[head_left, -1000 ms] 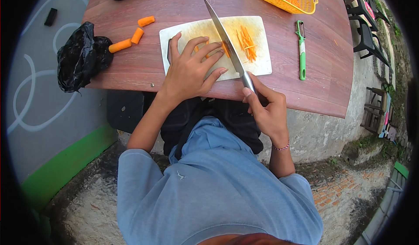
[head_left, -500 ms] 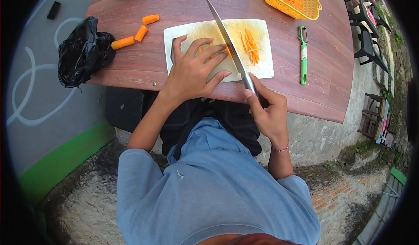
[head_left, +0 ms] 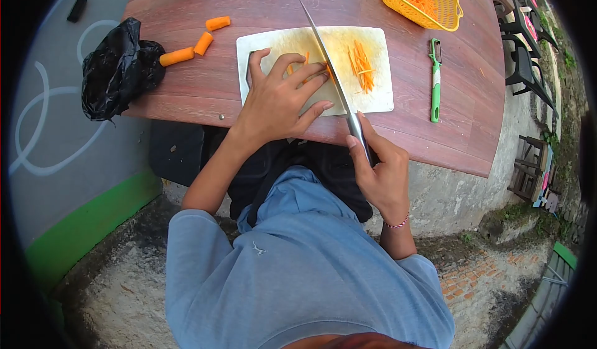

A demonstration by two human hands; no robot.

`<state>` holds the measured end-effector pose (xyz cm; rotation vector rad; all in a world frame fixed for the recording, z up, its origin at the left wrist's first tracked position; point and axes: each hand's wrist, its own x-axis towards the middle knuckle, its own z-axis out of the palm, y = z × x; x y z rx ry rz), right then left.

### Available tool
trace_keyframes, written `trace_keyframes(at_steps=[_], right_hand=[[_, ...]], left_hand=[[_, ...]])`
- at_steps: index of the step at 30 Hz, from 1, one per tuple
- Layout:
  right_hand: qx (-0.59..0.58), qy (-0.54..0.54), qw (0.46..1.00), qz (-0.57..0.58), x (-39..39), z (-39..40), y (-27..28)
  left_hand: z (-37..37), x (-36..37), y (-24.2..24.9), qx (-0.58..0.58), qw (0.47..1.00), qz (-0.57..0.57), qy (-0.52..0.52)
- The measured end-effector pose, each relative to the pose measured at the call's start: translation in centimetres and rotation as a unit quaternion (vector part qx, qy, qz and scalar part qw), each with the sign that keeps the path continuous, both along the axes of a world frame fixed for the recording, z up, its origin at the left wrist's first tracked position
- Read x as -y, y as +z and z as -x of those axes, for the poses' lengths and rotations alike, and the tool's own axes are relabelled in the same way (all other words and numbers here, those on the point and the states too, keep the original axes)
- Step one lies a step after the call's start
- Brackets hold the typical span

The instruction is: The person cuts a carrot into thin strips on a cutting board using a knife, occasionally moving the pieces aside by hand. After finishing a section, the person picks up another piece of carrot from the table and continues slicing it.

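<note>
A white cutting board [head_left: 380, 94] lies at the table's near edge, with a pile of thin carrot strips [head_left: 361, 67] on its right half. My right hand [head_left: 381, 168] is closed round the handle of a long knife [head_left: 328, 60], whose blade slants up and left across the board. On the board's left part, my left hand [head_left: 278, 94] presses down with bent fingers, the fingertips on carrot beside the blade. Orange bits [head_left: 306, 57] show between those fingers; most of that carrot is hidden.
Three carrot pieces [head_left: 203, 43] and a black plastic bag [head_left: 119, 69] are at the left of the table [head_left: 273, 7]. A yellow basket [head_left: 449, 7] of shredded carrot sits at the back right. A green peeler [head_left: 436, 88] lies right of the board.
The right hand and knife handle have moved slightly down, and the blade has steepened a little. The left hand stays on the carrot. The whole view has shifted slightly.
</note>
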<state>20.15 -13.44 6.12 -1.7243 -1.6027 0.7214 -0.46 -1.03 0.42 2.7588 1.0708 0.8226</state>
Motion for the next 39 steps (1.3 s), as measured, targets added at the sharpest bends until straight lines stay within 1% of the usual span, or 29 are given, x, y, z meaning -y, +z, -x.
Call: trace_keyframes(at_steps=[1, 5, 11, 13, 17, 19, 20, 22, 23, 25, 26, 28, 32, 34, 35, 37, 39], right_hand=[[0.010, 0.003, 1.000, -0.018, 0.0, 0.1, -0.1], [0.031, 0.010, 0.999, -0.030, -0.3, 0.4, -0.1], [0.037, 0.006, 0.999, -0.014, -2.6, 0.9, 0.1], [0.032, 0.007, 0.999, 0.017, -3.8, 1.0, 0.3], [0.034, 0.007, 0.999, 0.017, -4.9, 0.9, -0.4], [0.013, 0.020, 0.997, -0.070, -4.8, 0.3, -1.6], [0.014, 0.020, 0.997, -0.070, -4.6, 0.1, -1.0], [-0.001, -0.009, 0.997, 0.079, -3.6, -0.2, 0.6], [-0.001, -0.008, 0.997, 0.079, -3.2, -0.4, 0.7], [-0.039, -0.041, 0.991, 0.124, -2.2, -0.9, 0.4], [-0.038, -0.041, 0.991, 0.124, -2.0, -1.2, 0.1], [-0.050, -0.046, 0.996, 0.056, -1.5, -1.6, -0.4], [-0.069, -0.046, 0.994, 0.073, -1.5, -1.6, -0.2], [-0.085, -0.056, 0.987, 0.126, -1.5, -0.9, 0.8], [-0.085, -0.056, 0.987, 0.126, -1.5, -0.7, 0.5], [-0.085, -0.032, 0.994, 0.067, -1.2, -0.5, -0.3], [-0.087, -0.039, 0.993, 0.065, -1.1, 0.0, -0.3]], left_hand=[[0.0, 0.0, 0.0, 0.001, 1.000, 0.001, 0.000], [0.0, 0.2, 0.1, -0.004, 1.000, -0.003, 0.001], [-0.1, 0.2, 0.2, -0.014, 1.000, -0.006, 0.001], [-0.1, 0.3, 0.3, -0.016, 1.000, -0.010, 0.001], [-0.1, 0.4, 0.2, -0.020, 1.000, 0.004, 0.007], [-0.1, 0.4, 0.1, -0.020, 1.000, 0.004, 0.008], [-0.1, 0.4, 0.1, -0.023, 1.000, 0.003, 0.010], [-0.1, 0.4, 0.1, -0.026, 1.000, 0.002, 0.013], [-0.1, 0.4, 0.1, -0.027, 1.000, -0.001, 0.014], [-0.1, 0.4, 0.0, -0.027, 1.000, -0.003, 0.015], [-0.2, 0.3, -0.1, -0.015, 1.000, -0.016, 0.013], [-0.2, 0.3, -0.2, -0.003, 1.000, -0.028, 0.011], [-0.2, 0.2, 0.0, -0.004, 1.000, -0.012, 0.003], [-0.1, 0.2, 0.0, -0.011, 1.000, 0.003, 0.002], [-0.1, 0.2, 0.0, -0.014, 1.000, 0.001, 0.004], [-0.1, 0.3, 0.1, -0.016, 1.000, 0.000, 0.006], [-0.1, 0.3, 0.1, -0.018, 1.000, 0.001, 0.008]])
